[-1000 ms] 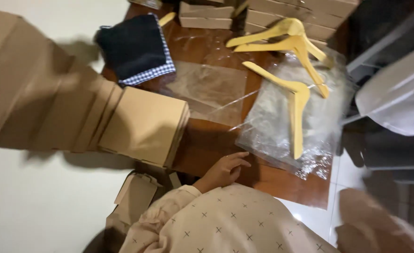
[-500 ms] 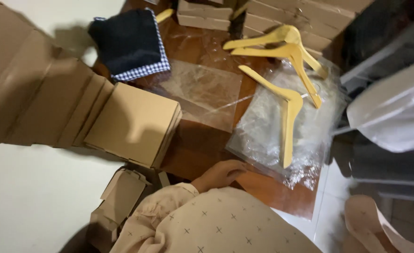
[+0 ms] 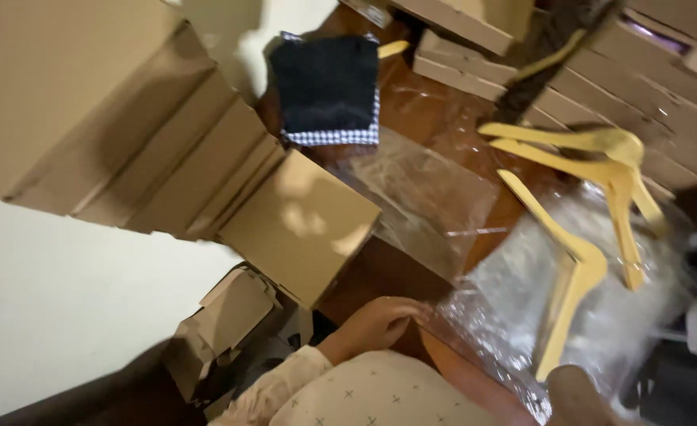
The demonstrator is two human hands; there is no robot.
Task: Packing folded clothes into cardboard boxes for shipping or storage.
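Plastic bag (image 3: 585, 315) lies crumpled at the table's (image 3: 380, 276) near edge, left hand (image 3: 376, 323) loosely open-fingered on its corner (right hand unseen), hangers (image 3: 593, 205) weighing it down.

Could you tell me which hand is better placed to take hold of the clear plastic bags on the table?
The left hand, probably: it rests on the table with fingertips at the plastic bags' near corner. The right hand is not in view.

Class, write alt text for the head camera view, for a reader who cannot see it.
A left hand rests on the edge of a brown table, beside a crinkled clear plastic bag with a yellow wooden hanger on it. Flat cardboard boxes lean at the left, with a folded dark cloth behind.
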